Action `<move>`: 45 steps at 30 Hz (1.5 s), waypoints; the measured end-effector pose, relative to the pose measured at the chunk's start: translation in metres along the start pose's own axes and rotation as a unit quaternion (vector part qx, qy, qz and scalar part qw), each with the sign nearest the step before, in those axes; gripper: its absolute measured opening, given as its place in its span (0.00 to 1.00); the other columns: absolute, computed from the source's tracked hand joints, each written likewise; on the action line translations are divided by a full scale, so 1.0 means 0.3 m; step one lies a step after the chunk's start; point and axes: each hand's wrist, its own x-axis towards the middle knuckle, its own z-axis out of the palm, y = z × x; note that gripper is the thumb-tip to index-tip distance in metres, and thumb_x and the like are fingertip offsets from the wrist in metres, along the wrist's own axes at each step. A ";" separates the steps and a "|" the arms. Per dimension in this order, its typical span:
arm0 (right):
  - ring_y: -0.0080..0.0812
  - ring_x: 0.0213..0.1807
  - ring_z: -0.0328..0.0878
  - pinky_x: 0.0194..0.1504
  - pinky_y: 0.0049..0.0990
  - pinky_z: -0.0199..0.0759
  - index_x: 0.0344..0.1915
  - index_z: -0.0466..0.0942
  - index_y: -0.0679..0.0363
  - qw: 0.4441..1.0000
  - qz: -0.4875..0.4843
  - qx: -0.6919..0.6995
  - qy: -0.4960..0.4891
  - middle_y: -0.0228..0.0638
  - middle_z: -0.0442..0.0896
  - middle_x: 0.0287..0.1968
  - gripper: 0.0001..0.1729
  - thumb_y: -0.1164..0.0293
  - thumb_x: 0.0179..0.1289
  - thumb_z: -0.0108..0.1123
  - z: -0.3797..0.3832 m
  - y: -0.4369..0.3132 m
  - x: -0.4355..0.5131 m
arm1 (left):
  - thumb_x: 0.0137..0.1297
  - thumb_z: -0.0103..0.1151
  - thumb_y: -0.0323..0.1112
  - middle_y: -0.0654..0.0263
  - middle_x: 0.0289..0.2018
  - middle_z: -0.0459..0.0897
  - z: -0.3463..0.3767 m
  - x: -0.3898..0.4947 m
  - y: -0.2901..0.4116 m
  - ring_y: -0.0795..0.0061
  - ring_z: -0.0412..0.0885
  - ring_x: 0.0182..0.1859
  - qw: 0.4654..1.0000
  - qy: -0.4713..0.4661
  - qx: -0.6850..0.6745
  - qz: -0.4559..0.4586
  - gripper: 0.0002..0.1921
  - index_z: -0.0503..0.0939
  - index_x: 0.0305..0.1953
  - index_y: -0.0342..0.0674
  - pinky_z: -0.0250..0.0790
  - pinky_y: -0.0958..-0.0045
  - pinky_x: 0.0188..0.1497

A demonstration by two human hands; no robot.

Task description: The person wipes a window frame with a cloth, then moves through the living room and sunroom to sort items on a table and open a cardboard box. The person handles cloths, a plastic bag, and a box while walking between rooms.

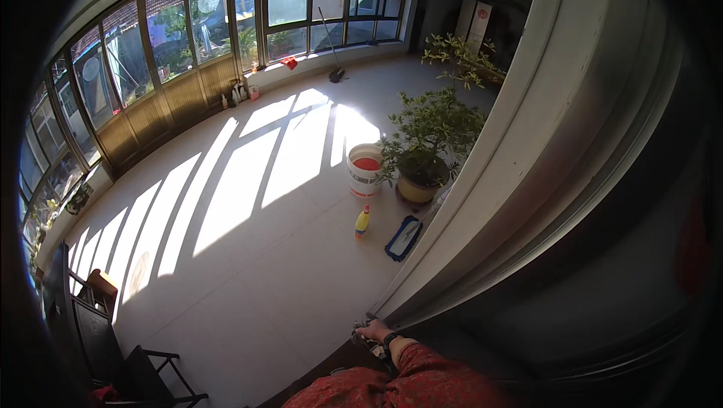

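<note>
My right hand, with a dark band at the wrist and a red patterned sleeve, is low in the view. Its fingers are closed on a bunched grey cloth, partly hidden by the hand. The hand is beside the bottom of a white door frame; whether it touches the frame cannot be made out. My left hand is out of view. Farther ahead on the floor stand a yellow squeeze bottle with a red cap and a flat mop head with a blue fringe.
A white bucket, red inside, stands beside a potted shrub. Dark-framed furniture is at lower left. Windows line the far side, where another mop leans. Sunlit bands cross the tiled floor.
</note>
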 end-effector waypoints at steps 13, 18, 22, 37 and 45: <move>0.43 0.42 0.87 0.46 0.39 0.79 0.43 0.86 0.62 0.991 0.130 0.024 0.040 0.40 0.89 0.39 0.26 0.49 0.60 0.64 -0.213 -0.451 0.433 | 0.65 0.63 0.51 0.56 0.38 0.86 0.634 0.580 0.899 0.63 0.83 0.40 0.996 -0.080 0.025 0.037 0.25 0.84 0.45 0.29 0.76 0.61 0.42; 0.35 0.37 0.84 0.41 0.40 0.76 0.45 0.82 0.66 0.965 0.068 0.219 0.130 0.40 0.88 0.36 0.25 0.54 0.62 0.67 -0.342 -0.636 0.553 | 0.64 0.63 0.50 0.56 0.37 0.86 0.948 0.830 1.329 0.63 0.83 0.40 0.988 -0.118 0.064 0.082 0.24 0.83 0.44 0.30 0.75 0.61 0.42; 0.39 0.35 0.86 0.39 0.37 0.78 0.41 0.84 0.62 0.957 0.051 0.222 0.180 0.43 0.88 0.37 0.22 0.53 0.62 0.68 -0.341 -0.713 0.681 | 0.64 0.63 0.50 0.57 0.37 0.86 1.243 1.003 1.657 0.63 0.83 0.39 0.974 -0.151 0.096 0.141 0.23 0.83 0.44 0.30 0.75 0.61 0.42; 0.48 0.54 0.82 0.54 0.42 0.76 0.51 0.83 0.60 0.970 0.200 0.066 0.125 0.46 0.86 0.50 0.24 0.55 0.62 0.66 -0.768 -1.230 1.752 | 0.64 0.64 0.48 0.58 0.35 0.85 2.476 1.015 2.490 0.65 0.82 0.38 0.955 -0.225 0.146 0.125 0.21 0.83 0.42 0.31 0.75 0.62 0.40; 0.50 0.49 0.83 0.52 0.46 0.77 0.46 0.80 0.59 0.956 0.085 -0.105 0.261 0.45 0.86 0.46 0.22 0.52 0.66 0.64 -1.144 -1.751 2.191 | 0.63 0.64 0.47 0.58 0.34 0.85 3.002 1.136 2.770 0.66 0.82 0.37 0.951 -0.249 0.158 0.090 0.20 0.82 0.41 0.32 0.75 0.62 0.39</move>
